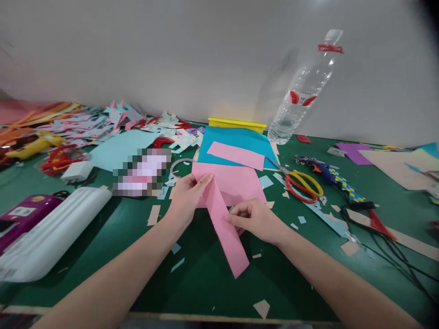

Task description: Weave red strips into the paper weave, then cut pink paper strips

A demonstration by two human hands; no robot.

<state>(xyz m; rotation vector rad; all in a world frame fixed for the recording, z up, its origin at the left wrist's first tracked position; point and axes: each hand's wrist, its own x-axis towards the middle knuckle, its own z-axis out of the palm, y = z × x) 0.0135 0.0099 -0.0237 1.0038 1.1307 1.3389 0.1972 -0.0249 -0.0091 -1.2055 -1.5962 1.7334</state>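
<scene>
A long pink paper strip slants down toward the table's front edge. My left hand pinches its upper end between thumb and fingers, while my right hand grips its right edge about midway, fingers curled. Just behind both hands lies a larger pink paper sheet; whether the strip is joined to it I cannot tell. A shorter pink piece rests on a blue sheet farther back. Scissors with red and yellow handles lie right of the sheets, blades pointing toward them.
Against the wall leans a plastic bottle. A blurred-out phone, a white pouch and a purple device occupy the left. Paper scraps dot the green table; black cords lie at right.
</scene>
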